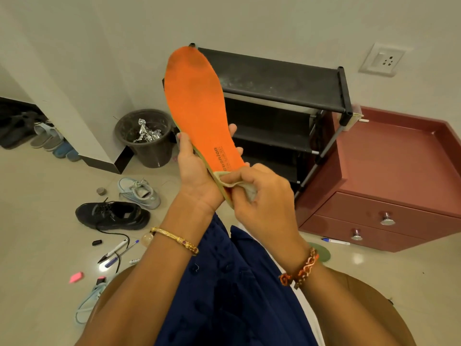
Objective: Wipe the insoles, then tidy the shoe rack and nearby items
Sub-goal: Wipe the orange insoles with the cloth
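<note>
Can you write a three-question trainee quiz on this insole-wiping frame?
1. True or false: the orange insole lies on the floor.
2. Which hand presses the beige cloth on the insole's heel end: A left, B right?
3. Fill in: crumpled foil sits in the dark ____ beside the shoe rack.

Key: 1 false; the left hand holds it up. 2 B; the right hand pinches the cloth. 3 bin.
</note>
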